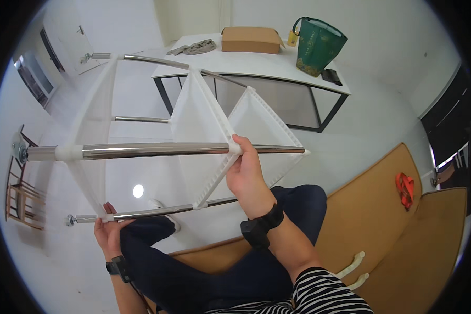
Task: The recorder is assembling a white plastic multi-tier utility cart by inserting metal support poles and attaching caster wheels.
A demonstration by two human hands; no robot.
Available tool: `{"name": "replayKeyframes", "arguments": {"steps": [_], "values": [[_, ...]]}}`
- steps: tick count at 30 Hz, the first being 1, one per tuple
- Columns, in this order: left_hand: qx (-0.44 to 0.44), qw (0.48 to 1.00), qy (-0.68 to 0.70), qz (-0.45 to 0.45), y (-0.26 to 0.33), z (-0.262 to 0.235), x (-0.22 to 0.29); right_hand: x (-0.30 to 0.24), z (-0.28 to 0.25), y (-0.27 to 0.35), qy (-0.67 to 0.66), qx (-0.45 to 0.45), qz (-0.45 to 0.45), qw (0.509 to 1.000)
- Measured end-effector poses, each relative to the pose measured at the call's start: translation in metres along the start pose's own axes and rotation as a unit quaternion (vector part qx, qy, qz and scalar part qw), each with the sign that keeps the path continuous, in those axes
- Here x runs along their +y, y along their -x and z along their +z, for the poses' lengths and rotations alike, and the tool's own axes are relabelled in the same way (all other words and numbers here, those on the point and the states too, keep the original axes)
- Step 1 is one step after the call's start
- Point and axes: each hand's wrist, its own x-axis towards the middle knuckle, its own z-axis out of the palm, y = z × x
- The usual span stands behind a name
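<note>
A shelf rack of shiny metal tubes (152,150) and white plastic shelf panels (201,125) lies on its side in front of me, held off the floor. My right hand (247,175) grips the corner of a white panel where it meets the nearest tube. My left hand (109,230) holds the lower tube (152,212) close to its footed end. Three white panels stand along the tubes, the leftmost one (91,125) being the largest in view. I sit on a tan sofa with my legs in dark trousers below the rack.
A white table with a black frame (256,65) stands behind the rack, carrying a brown cardboard box (251,39), a green bag (316,46) and a grey cloth. An orange strap (404,188) lies on the tan sofa (382,209). Two white curved parts (353,272) rest beside me. A wooden chair (21,204) is at left.
</note>
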Motion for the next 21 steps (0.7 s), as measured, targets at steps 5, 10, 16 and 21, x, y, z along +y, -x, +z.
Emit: {"name": "replayKeyframes", "arguments": {"steps": [5,10,16,21], "values": [[0.044,0.996,0.074,-0.03,-0.006,0.003,-0.024,-0.006,0.017,0.026,0.035,0.001,-0.06,0.998],[0.042,0.991,0.115,-0.058,-0.025,-0.002,-0.046,-0.005,0.026,0.033,0.052,0.027,-0.114,0.992],[0.036,0.989,0.117,-0.083,-0.047,-0.007,-0.073,0.001,0.038,0.042,0.094,-0.002,-0.232,0.968],[0.05,0.991,0.086,-0.094,-0.075,-0.031,-0.114,0.021,0.059,0.05,0.176,0.073,-0.309,0.932]]}}
